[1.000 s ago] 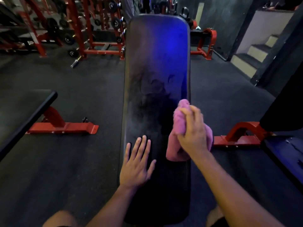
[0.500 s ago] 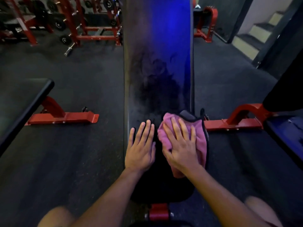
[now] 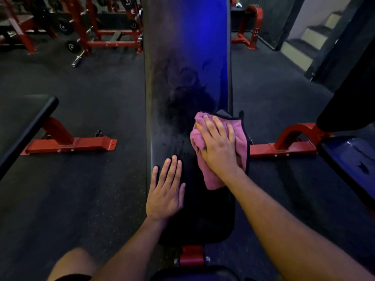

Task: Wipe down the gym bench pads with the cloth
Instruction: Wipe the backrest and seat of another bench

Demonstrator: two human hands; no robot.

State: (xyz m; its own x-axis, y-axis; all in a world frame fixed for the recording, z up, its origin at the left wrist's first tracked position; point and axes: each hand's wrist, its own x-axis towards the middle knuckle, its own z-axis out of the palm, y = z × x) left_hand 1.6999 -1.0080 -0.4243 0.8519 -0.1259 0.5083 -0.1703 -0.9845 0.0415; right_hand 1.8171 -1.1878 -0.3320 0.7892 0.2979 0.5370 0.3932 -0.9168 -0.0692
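A long black bench pad (image 3: 182, 88) runs away from me up the middle of the view, with blue light on its far half and dull smears near its centre. My right hand (image 3: 218, 147) lies flat with spread fingers on a bunched pink cloth (image 3: 239, 136), pressing it onto the pad's right side. The cloth hangs a little over the right edge. My left hand (image 3: 167, 191) rests flat on the pad's left side, nearer to me, fingers straight. It holds nothing.
A second black bench (image 3: 26, 126) on a red base (image 3: 69, 142) stands at the left. Another red-framed bench (image 3: 288, 142) with a dark pad (image 3: 349, 157) is at the right. Red racks with weight plates (image 3: 81, 27) line the back, and steps (image 3: 312, 35) rise at the far right.
My right hand went from holding the cloth bunched off the pad's edge to pressing it flat on the pad, then slid it slightly away from me. The left hand stayed on the pad.
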